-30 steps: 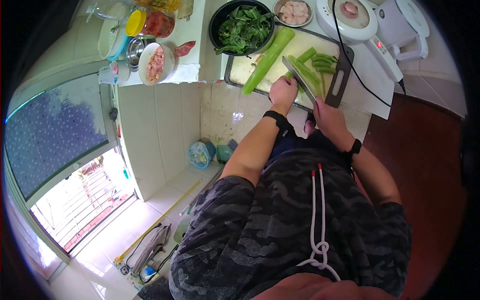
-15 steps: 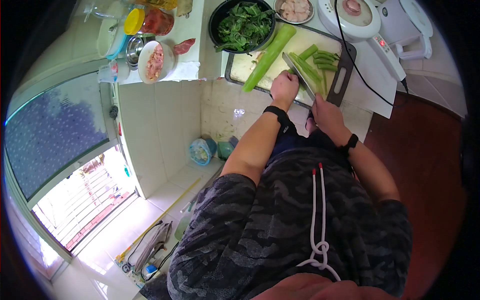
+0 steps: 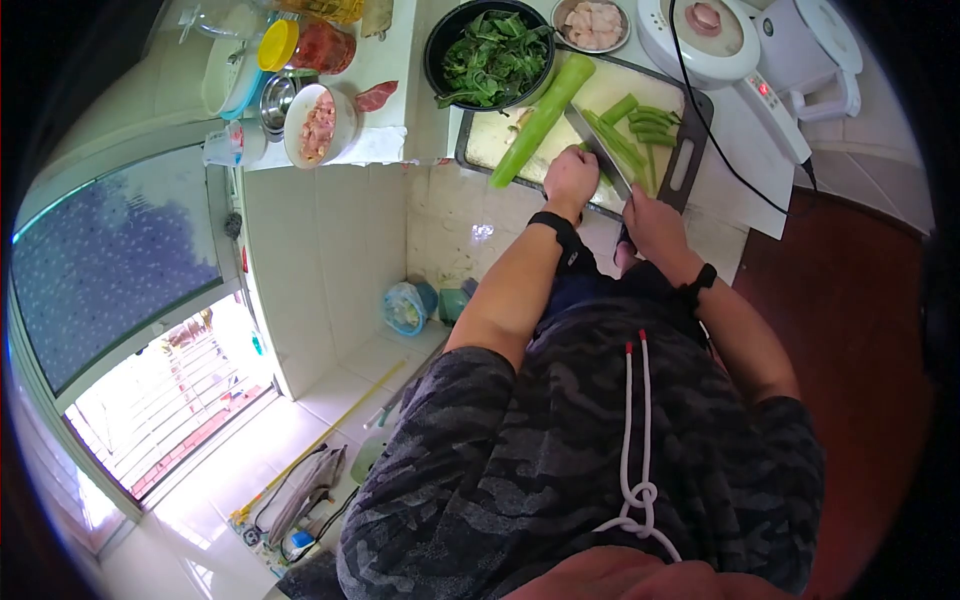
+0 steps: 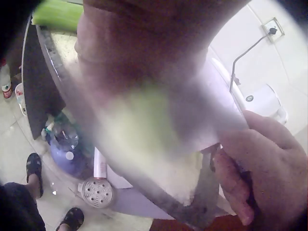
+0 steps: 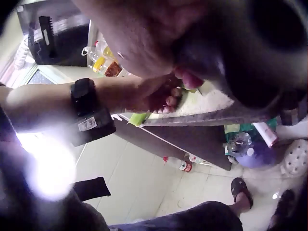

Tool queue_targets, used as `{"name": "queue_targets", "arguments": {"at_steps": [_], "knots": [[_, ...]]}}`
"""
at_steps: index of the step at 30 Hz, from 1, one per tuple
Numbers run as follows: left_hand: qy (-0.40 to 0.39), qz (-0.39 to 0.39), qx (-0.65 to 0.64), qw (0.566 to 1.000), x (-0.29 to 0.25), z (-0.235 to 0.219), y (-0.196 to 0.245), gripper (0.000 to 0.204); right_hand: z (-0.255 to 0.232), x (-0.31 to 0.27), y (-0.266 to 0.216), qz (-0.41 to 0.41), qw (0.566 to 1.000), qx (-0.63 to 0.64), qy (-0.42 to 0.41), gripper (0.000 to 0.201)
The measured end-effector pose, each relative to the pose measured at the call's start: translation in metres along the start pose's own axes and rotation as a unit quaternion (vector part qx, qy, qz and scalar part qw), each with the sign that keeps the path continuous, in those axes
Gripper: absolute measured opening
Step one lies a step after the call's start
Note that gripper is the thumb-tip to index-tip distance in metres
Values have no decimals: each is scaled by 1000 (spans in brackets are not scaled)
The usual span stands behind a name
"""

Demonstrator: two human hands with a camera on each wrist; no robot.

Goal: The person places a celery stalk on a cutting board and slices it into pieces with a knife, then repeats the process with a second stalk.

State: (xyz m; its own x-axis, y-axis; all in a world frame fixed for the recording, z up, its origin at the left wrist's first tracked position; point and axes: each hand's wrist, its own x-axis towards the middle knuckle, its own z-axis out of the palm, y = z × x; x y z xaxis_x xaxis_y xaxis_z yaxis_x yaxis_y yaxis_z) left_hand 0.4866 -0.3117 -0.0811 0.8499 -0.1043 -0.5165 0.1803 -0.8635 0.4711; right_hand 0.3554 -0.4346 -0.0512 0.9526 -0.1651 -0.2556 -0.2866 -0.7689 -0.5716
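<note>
In the head view the right hand [image 3: 655, 228] grips the handle of a knife [image 3: 597, 150], whose blade lies over green stalk pieces [image 3: 620, 140] on the cutting board [image 3: 482, 140]. The left hand [image 3: 571, 178] has its fingers curled against a green piece just left of the blade. A long thick green stalk [image 3: 540, 120] lies to the left of that hand. In the left wrist view the right hand [image 4: 264, 168] holds the knife, and the piece near the left hand is blurred. In the right wrist view the left hand [image 5: 161, 96] shows curled fingertips over the board.
A black pot of leaves [image 3: 490, 60] and a bowl of pale meat [image 3: 592, 24] stand behind the board. Right of them are a white cooker [image 3: 700, 38] with a black cord and a kettle [image 3: 815, 50]. A meat bowl [image 3: 318, 125] and jar [image 3: 305, 47] stand at left.
The whole head view has shifted slightly. Over the past second the left hand has drawn a little toward the blade, and the knife remains in the right hand over the stalks.
</note>
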Motion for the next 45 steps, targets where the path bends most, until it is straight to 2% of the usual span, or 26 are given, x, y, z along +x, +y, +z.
{"name": "queue_targets", "arguments": {"at_steps": [2,6,12,18,21,23,27,29,33,38,40,41,43,45], "knots": [[-10,-1,2,1000,2,-1,2,34,-7,-1,1,9,999,-7,-41,21],[-16,6,10,1000,-2,-1,1,35,-16,-13,-1,14,998,0,-59,20],[-1,14,21,1000,-2,-2,2,36,3,2,2,-5,999,29,13,21],[-17,15,26,999,-4,-5,3,37,-14,-10,0,8,998,24,-56,22],[-18,20,38,999,-2,-4,3,38,-6,-8,2,17,998,17,-54,21],[-14,21,41,999,-4,-2,2,38,5,0,3,-2,999,35,8,21],[-15,29,40,999,0,-3,2,38,-3,5,0,-12,999,38,16,21],[-20,23,39,999,-2,-1,0,39,-10,-7,-2,9,999,17,-36,21],[-18,41,55,998,-1,-2,-3,38,-3,-9,4,11,999,26,-41,22],[-5,45,32,998,-1,1,-10,38,12,8,9,-7,999,29,35,24],[-54,-11,-44,998,0,-2,-9,38,8,7,15,1,999,23,36,23],[-54,-11,-46,997,-2,1,-8,38,8,5,18,7,999,19,32,22],[15,30,2,999,-14,-3,3,38,4,-1,15,11,999,17,37,22],[42,42,28,998,-11,8,3,38,-3,-7,10,17,999,14,45,21]]}}
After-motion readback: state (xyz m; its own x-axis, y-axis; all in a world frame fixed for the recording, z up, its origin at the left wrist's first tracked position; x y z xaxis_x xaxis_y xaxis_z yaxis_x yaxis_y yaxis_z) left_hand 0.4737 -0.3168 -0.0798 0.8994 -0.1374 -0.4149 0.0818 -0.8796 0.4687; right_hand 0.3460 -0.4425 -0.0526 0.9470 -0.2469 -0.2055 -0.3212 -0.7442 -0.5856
